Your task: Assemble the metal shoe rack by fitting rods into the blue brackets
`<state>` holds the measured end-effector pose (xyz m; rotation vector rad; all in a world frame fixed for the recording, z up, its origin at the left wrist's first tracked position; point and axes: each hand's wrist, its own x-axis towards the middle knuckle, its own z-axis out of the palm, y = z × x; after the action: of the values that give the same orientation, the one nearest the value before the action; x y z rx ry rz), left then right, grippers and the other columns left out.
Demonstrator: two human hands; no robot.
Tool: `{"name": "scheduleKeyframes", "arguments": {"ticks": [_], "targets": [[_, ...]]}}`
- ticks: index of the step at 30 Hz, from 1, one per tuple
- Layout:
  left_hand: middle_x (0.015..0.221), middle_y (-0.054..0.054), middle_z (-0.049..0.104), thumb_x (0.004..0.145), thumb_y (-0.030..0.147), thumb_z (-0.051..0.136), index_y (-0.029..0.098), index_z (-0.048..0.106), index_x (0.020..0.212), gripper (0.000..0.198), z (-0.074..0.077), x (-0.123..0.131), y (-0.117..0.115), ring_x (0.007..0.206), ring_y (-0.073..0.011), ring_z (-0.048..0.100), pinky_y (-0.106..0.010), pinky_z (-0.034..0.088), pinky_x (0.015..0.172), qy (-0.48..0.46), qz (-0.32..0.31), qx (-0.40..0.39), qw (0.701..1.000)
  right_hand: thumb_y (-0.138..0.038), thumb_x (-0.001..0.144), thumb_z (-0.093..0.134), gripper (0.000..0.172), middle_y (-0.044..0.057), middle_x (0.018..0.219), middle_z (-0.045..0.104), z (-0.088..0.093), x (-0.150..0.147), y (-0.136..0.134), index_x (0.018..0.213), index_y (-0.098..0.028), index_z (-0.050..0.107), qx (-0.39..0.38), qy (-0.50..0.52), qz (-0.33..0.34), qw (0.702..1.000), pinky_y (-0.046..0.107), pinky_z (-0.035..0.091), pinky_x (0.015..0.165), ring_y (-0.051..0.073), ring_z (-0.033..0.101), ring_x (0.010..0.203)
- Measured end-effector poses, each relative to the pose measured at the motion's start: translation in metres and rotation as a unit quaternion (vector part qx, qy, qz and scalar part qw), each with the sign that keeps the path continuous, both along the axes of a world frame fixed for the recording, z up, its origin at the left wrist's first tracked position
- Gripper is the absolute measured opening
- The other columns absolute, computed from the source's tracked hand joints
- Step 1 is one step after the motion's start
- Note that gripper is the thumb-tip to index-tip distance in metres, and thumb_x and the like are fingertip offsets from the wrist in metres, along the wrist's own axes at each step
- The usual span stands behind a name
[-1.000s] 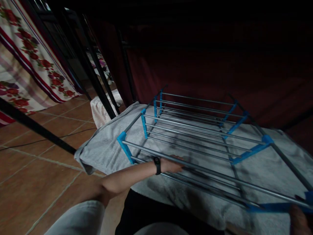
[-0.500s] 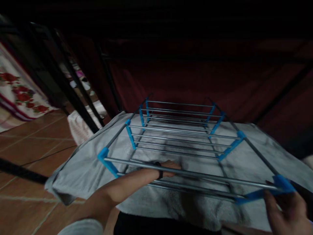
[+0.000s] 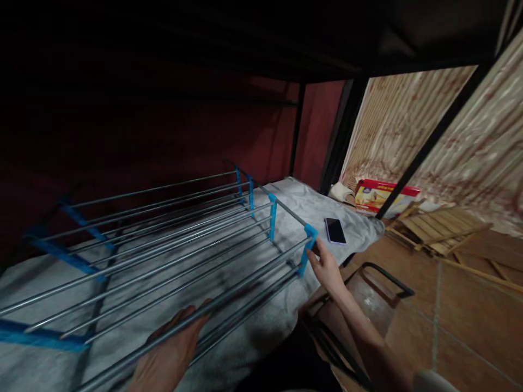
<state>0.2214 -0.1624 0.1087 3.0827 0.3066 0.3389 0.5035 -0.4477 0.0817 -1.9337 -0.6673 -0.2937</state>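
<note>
A metal rack (image 3: pixel 180 255) with grey bars and blue plastic joints lies on a grey-white cloth. My right hand (image 3: pixel 324 265) is closed at the blue joint on the rack's near right corner, thumb and fingers on either side of it. Beneath the front bar, my left hand (image 3: pixel 174 345) reaches in among the lower bars; the bar crosses over it and hides part of its fingers, so its grip is unclear.
A phone (image 3: pixel 335 231) lies on the cloth (image 3: pixel 294 190) right of the rack. Dark frame posts (image 3: pixel 342 139) rise behind. On the tiled floor at right are a red and yellow box (image 3: pixel 378 197), wooden slats (image 3: pixel 445 226) and a dark-framed chair (image 3: pixel 370 299).
The view has swung to the right, bringing the phone, box and chair into sight. My right hand is still at the rack's corner joint; my left hand is still under the front bar.
</note>
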Motion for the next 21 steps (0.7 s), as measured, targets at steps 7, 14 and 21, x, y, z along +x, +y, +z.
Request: {"name": "scheduleKeyframes", "arguments": {"ticks": [7,14,21], "targets": [[0.109,-0.006,0.075,0.092,0.016,0.029,0.026,0.057,0.134,0.052,0.014,0.005,-0.022,0.083,-0.0229,0.074,-0.035,0.061,0.072,0.085,0.025,-0.057,0.994,-0.03,0.09,0.048,0.039,0.009,0.109,0.068,-0.01,0.002,0.0,0.128,-0.023,0.053,-0.005,0.015,0.014,1.0,0.044,0.052,0.09,0.026,0.065,0.098],[0.108,-0.007,0.075,0.093,0.013,0.028,0.024,0.058,0.132,0.051,0.0,0.016,-0.02,0.086,-0.0215,0.074,-0.033,0.061,0.075,0.065,0.0,-0.077,0.995,-0.026,0.087,0.048,0.043,0.009,0.112,0.067,-0.015,0.008,-0.002,0.13,-0.021,0.051,-0.007,0.035,0.028,0.999,0.043,0.051,0.091,0.026,0.064,0.099],[0.125,-0.007,0.068,0.09,0.007,0.025,0.025,0.059,0.132,0.057,-0.01,0.015,-0.012,0.095,-0.023,0.072,-0.036,0.062,0.078,0.101,-0.013,-0.07,0.992,-0.025,0.085,0.049,0.035,0.004,0.092,0.066,-0.014,0.009,-0.004,0.12,-0.022,0.054,-0.017,0.047,0.033,0.998,0.039,0.052,0.085,0.023,0.063,0.083]]}}
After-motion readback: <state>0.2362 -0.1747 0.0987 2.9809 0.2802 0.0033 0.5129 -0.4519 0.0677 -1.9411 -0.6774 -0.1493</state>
